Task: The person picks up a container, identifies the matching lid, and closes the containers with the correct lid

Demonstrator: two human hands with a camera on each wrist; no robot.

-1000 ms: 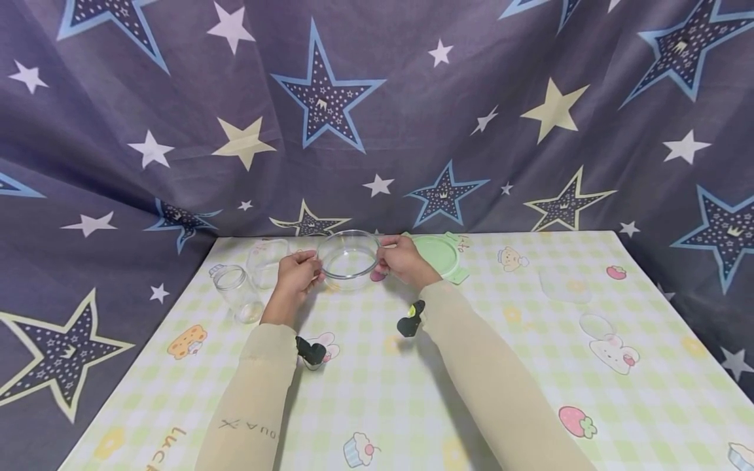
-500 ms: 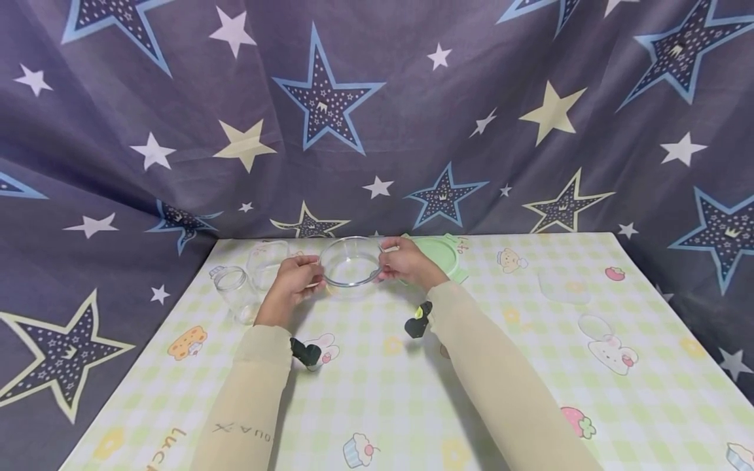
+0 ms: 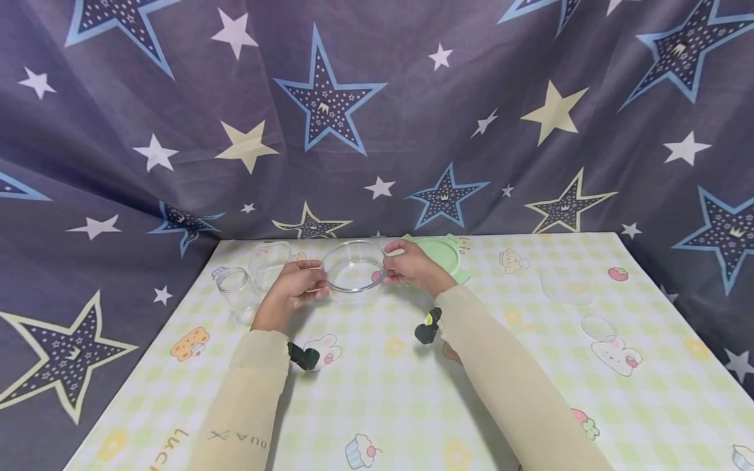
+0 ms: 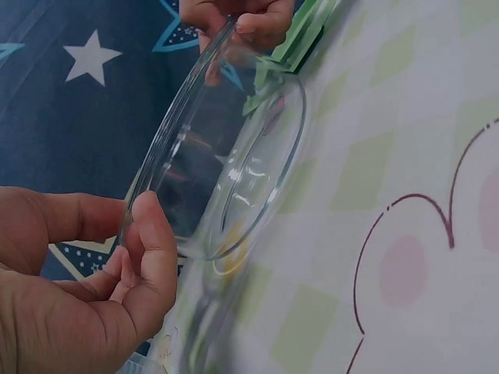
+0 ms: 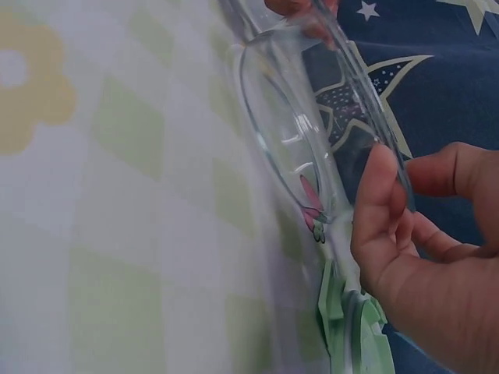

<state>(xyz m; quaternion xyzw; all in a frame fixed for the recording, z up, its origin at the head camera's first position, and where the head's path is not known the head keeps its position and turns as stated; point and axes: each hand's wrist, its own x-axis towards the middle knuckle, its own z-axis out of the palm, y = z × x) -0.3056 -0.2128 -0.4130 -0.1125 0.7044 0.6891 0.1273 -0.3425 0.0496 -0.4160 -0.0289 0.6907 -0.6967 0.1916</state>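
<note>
Bowl [image 3: 354, 268] position: far half of the tabletop [image 3: 359, 392], left of centre. Left hand [image 3: 297, 282] and right hand [image 3: 409, 265] pinch opposite sides of its rim between thumb and fingers; base contact with the tabletop cannot be determined. Toward the right edge lies a clear disc [image 3: 597, 326]. Toward the left edge stands a jar [image 3: 237, 294]; beyond it, near the far left corner, a clear container [image 3: 269, 265]. Green lid [image 3: 438, 254] lies at the far edge, partly hidden by the right hand. Curtain [image 3: 377, 160] hangs behind.
</note>
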